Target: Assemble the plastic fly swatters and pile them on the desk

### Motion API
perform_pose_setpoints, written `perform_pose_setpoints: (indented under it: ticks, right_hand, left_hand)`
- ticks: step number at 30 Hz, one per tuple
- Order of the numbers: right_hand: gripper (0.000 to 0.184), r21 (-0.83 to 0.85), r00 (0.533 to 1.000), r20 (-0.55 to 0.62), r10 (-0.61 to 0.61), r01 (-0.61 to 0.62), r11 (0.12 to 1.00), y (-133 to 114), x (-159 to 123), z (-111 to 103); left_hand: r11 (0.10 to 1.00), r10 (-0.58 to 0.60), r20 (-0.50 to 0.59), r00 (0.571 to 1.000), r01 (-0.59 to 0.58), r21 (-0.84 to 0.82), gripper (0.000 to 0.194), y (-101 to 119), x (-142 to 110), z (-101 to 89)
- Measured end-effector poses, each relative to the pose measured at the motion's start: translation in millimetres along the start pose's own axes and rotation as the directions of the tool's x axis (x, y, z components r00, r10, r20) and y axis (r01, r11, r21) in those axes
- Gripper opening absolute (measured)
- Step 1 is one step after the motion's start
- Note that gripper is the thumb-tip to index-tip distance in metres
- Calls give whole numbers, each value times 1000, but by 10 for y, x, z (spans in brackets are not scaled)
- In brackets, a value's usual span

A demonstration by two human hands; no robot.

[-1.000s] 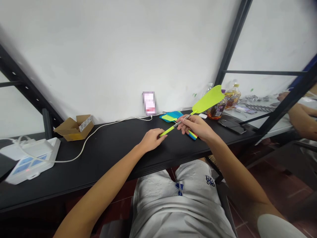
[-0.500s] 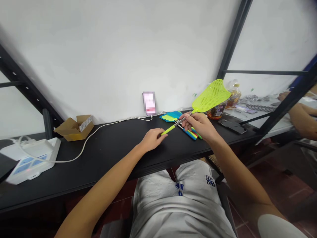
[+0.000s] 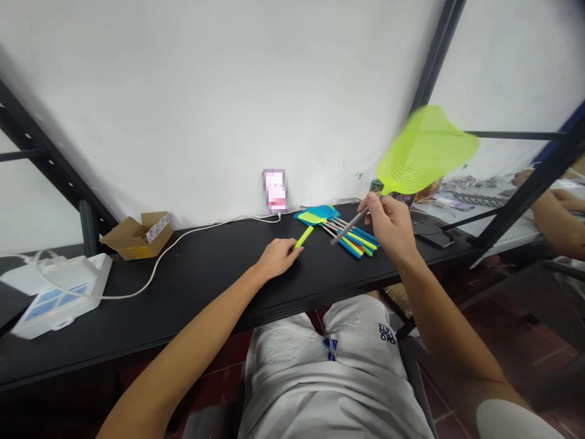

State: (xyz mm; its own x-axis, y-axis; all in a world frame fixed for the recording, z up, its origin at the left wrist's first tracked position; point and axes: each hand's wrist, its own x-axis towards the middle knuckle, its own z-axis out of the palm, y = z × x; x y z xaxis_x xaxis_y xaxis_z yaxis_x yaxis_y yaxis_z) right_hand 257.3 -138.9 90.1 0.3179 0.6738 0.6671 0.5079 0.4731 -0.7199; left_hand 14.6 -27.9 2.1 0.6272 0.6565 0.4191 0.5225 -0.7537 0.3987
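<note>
My left hand [image 3: 278, 257] is closed round a lime-green handle [image 3: 304, 236], whose upper end sticks out past the fingers. A lime-green fly swatter head [image 3: 427, 152] on a grey metal rod [image 3: 348, 228] is in my right hand [image 3: 388, 221], pinched near where the head joins the rod. The rod's bare lower end is apart from the handle. The head is smeared by motion. Behind and below my right hand lie several fly swatters [image 3: 326, 214] with blue and green heads, thin metal rods and coloured handles.
A phone [image 3: 275, 190] leans on the wall, joined to a white cable [image 3: 158, 271]. Left on the black table [image 3: 201, 311] are an open cardboard box [image 3: 137, 239] and a white power strip [image 3: 68, 299]. A dark phone [image 3: 432, 234] lies right. Another person's arm [image 3: 555, 216] shows far right.
The rod has come out of the lime-green handle. My right hand has moved up and right with the swatter head and rod, while my left hand has stayed in place holding the handle.
</note>
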Motion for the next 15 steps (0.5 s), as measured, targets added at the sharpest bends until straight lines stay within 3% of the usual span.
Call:
perform_pose_setpoints:
  ticks: [2, 4, 8, 11, 15]
  right_hand:
    - [54, -58, 998, 66, -18, 22, 998, -10, 1, -33]
    - [52, -81, 973, 229, 8, 11, 997, 3, -9, -46]
    - [33, -252, 846, 523, 102, 39, 967, 127, -34, 7]
    - [22, -364, 765, 629, 139, 132, 922, 267, -31, 100]
    - [22, -418, 692, 695, 192, 172, 892, 376, -22, 217]
  left_hand:
    - [996, -58, -30, 998, 56, -64, 17, 18, -3, -7]
    - [986, -120, -74, 990, 110, -124, 18, 33, -3, -25]
    - [961, -222, -218, 950, 176, -211, 11, 6, 22, -65]
    - [914, -300, -303, 905, 182, -362, 9, -65, 59, -62]
    - [771, -459, -289, 840, 215, -599, 6, -131, 102, -28]
